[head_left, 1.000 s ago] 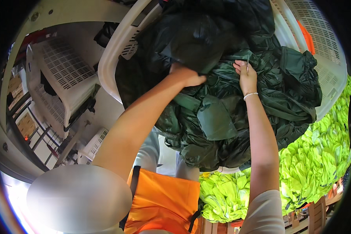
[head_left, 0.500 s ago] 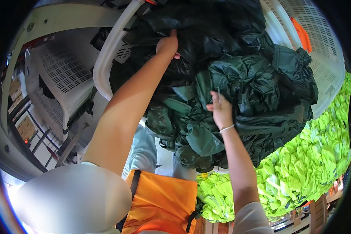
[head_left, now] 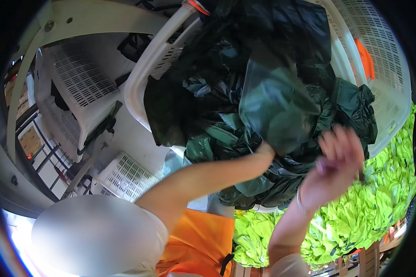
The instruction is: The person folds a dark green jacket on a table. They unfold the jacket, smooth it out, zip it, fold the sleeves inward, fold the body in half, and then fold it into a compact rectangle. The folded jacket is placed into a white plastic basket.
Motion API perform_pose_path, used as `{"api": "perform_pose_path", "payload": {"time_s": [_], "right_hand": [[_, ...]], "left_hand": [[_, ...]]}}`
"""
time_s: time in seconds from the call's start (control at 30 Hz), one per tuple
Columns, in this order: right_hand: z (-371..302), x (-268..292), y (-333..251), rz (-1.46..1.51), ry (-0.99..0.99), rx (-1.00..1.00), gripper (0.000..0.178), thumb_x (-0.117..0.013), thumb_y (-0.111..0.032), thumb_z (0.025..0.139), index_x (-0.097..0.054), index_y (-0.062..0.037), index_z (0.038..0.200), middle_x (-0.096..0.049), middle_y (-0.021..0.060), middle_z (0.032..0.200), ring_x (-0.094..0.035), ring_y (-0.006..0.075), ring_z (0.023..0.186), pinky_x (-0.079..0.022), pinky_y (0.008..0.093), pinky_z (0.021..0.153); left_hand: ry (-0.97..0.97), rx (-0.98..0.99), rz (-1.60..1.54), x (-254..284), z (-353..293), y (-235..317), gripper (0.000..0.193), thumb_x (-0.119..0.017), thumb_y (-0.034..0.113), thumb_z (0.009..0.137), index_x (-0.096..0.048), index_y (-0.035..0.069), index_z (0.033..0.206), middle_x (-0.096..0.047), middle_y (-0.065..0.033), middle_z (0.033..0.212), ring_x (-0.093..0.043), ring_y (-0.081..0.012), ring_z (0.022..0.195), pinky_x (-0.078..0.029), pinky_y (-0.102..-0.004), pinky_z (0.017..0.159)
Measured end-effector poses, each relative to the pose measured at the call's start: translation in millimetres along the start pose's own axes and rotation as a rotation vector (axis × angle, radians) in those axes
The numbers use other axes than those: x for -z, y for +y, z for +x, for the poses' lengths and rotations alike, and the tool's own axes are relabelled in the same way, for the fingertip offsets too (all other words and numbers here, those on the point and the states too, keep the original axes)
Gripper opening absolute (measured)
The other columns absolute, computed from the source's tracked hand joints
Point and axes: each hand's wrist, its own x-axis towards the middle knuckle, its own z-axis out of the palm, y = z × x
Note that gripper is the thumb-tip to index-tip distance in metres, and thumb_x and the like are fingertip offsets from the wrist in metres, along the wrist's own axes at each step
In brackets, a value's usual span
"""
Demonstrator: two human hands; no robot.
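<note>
A heap of thin, shiny dark green garments [head_left: 217, 138] fills and spills over the near side of a white plastic basket [head_left: 136, 87]. My left hand [head_left: 267, 151] has a fold of one dark green garment [head_left: 277, 108], raised and blurred above the heap. Cloth covers most of that hand's fingers. Just over the right part of the pile is my right hand [head_left: 335, 159], smeared by motion, its fingers apart and nothing visible in them. A thin bracelet circles the right wrist.
A large mound of bright yellow-green garments [head_left: 356, 212] lies at the lower right. White slatted baskets [head_left: 83, 83] stand at left beside a pale metal frame [head_left: 92, 19]. Another white basket [head_left: 379, 41] rises behind at right, with an orange piece [head_left: 365, 60] by its rim.
My left hand has come from the far left of the heap toward the near middle, drawing dark cloth with it. My right hand has moved right and its fingers have spread.
</note>
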Motion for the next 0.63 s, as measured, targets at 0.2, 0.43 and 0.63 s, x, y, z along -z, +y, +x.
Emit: {"api": "perform_pose_path", "payload": {"time_s": [0.2, 0.43, 0.63], "right_hand": [[56, -130, 171, -0.931, -1.200, 0.298, 0.033, -0.050, -0.024, 0.093, -0.054, -0.0120, 0.123, -0.048, 0.0176, 0.131, -0.056, 0.0349, 0.107, -0.047, 0.0383, 0.090], [47, 61, 144, -0.564, -0.505, -0.492, 0.048, -0.052, -0.005, 0.089, -0.046, -0.0209, 0.134, -0.044, 0.0126, 0.138, -0.053, 0.0306, 0.116, -0.045, 0.0338, 0.095], [-2, 91, 161, -0.757, -0.691, -0.169, 0.047, -0.053, 0.005, 0.080, -0.056, -0.0112, 0.124, -0.047, 0.0202, 0.133, -0.048, 0.0290, 0.122, -0.046, 0.0399, 0.096]], "left_hand": [[-0.283, 0.065, 0.268, -103, 32, -17, 0.044, -0.046, 0.008, 0.084, -0.052, 0.010, 0.128, -0.047, -0.0131, 0.134, -0.040, -0.0247, 0.127, -0.032, -0.0380, 0.105], [0.344, -0.345, 0.067, 92, -61, -52, 0.040, -0.062, 0.021, 0.073, -0.060, 0.002, 0.109, -0.052, -0.0159, 0.126, -0.046, -0.0291, 0.121, -0.037, -0.0426, 0.100], [0.298, 0.156, 0.210, 126, -20, -117, 0.063, -0.068, 0.023, 0.073, -0.044, 0.011, 0.130, -0.035, -0.0129, 0.142, -0.034, -0.0269, 0.131, -0.028, -0.0425, 0.108]]}}
